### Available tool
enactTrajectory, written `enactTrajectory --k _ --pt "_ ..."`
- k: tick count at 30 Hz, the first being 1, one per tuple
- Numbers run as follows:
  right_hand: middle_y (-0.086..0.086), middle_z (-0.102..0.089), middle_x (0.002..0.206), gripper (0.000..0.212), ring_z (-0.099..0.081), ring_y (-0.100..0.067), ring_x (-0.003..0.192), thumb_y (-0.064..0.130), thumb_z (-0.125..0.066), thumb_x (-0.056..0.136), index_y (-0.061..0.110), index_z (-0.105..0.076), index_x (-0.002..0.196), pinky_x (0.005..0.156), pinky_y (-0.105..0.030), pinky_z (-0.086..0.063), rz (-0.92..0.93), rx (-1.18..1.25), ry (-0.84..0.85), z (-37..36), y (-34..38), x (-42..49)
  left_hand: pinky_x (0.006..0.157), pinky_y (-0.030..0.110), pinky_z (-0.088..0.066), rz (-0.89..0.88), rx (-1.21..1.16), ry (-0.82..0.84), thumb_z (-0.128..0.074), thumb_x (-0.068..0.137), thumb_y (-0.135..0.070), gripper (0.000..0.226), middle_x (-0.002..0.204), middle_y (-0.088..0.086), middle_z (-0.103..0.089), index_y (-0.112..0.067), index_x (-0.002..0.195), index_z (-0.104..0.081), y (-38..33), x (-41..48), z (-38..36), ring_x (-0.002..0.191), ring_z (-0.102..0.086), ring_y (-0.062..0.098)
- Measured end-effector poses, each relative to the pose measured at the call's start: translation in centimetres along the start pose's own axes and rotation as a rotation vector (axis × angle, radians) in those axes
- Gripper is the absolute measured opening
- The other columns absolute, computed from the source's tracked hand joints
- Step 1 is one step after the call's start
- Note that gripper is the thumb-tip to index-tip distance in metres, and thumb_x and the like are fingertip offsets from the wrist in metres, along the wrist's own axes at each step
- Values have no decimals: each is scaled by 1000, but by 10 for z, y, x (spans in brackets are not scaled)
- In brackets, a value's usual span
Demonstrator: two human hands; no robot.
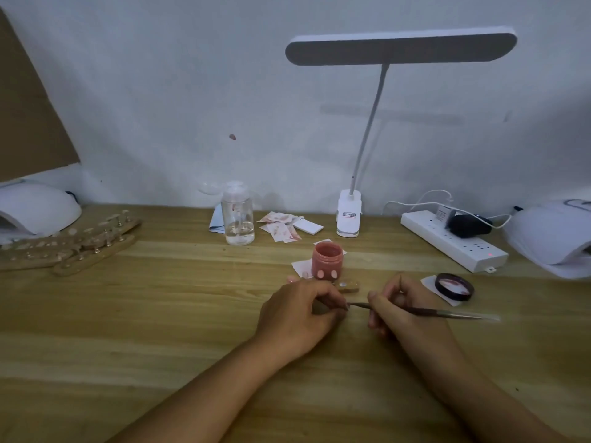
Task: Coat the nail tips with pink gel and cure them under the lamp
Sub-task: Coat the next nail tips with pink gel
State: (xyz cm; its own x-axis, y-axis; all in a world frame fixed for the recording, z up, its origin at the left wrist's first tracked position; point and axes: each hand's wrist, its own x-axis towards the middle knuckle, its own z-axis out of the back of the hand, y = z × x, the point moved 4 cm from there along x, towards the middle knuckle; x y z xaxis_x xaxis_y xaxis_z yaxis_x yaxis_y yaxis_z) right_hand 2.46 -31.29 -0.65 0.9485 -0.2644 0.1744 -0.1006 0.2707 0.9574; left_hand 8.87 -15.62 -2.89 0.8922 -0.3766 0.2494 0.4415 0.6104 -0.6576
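An open jar of pink gel [327, 260] stands on white paper at the table's middle. Its black lid [454, 286] lies to the right on another paper. My right hand [398, 306] grips a thin brush [447, 312], its tip pointing left toward my left hand [299, 314]. My left hand's fingers are curled round something small that I cannot make out, right at the brush tip. Just behind my left hand lies a small wooden holder [347, 286] with a nail tip on it. White curing lamps sit at far left [35, 209] and far right [553, 238].
Wooden strips with several nail tips on stands [80, 244] lie at the left. A clear pump bottle [238, 215], stained wipes [281, 227], a desk lamp [350, 215] and a white power strip [454, 239] with plugs line the back edge by the wall.
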Motion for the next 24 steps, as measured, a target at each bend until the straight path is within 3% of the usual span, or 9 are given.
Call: enactTrajectory --k 14,24 --pt "-10 -64 57 22 -48 -14 48 9 -62 91 -5 -47 82 44 -18 -40 8 61 -23 2 0 -2 67 21 -38 -15 1 0 -71 81 -40 17 90 -40 -62 -52 75 -61 -2 -2 1 92 -54 -12" --pt "-10 -65 57 23 -51 -14 49 6 -63 90 -9 -47 87 47 -20 -44 36 27 22 -1 3 -2 74 23 -42 -15 -9 2 -72 82 -42 12 91 -40 -63 -49 84 -63 1 0 -1 93 -56 -10"
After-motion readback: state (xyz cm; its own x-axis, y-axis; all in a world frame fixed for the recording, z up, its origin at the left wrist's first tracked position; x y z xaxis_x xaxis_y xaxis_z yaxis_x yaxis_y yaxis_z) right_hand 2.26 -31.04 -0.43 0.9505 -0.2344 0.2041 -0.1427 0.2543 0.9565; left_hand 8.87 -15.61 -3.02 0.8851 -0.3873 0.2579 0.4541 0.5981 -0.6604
